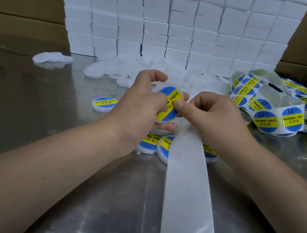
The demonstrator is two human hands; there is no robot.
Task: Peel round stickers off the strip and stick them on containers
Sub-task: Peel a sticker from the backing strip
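Observation:
My left hand grips a round white container tilted up toward me, with a blue and yellow "SOLDERING PASTE" sticker on its lid. My right hand has its fingers curled and its thumb pressing on the sticker's right edge. The empty white backing strip runs from under my right hand toward me across the metal table. The unpeeled sticker strip lies coiled at the right.
Labelled containers lie below my hands and one at the left. Unlabelled white containers are heaped further back, with a few at far left. A wall of white boxes and cardboard cartons stands behind.

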